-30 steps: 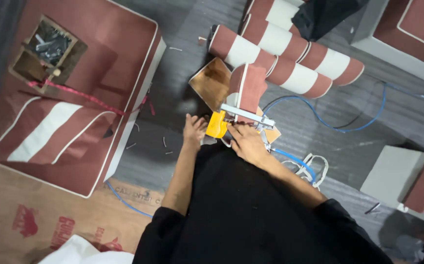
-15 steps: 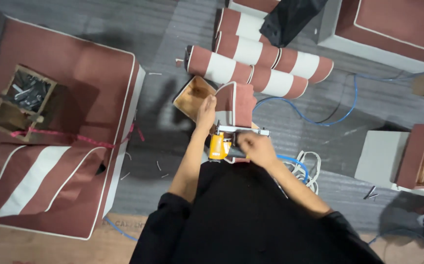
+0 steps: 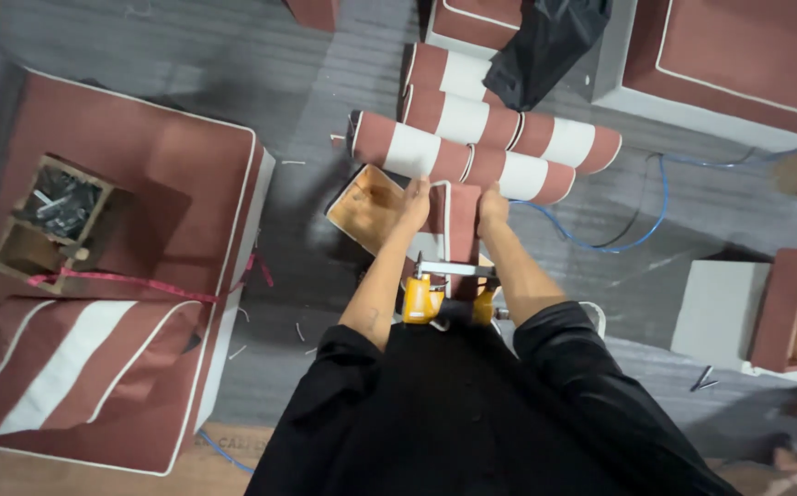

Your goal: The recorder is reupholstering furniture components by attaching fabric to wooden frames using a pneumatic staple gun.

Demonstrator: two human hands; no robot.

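Left hand [image 3: 414, 200] and right hand [image 3: 491, 208] each grip the maroon upholstered panel [image 3: 454, 219] standing between them.

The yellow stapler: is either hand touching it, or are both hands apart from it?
Apart. The head view shows the left hand and right hand on the maroon upholstered piece; the yellow stapler sits nearer the body between the forearms.
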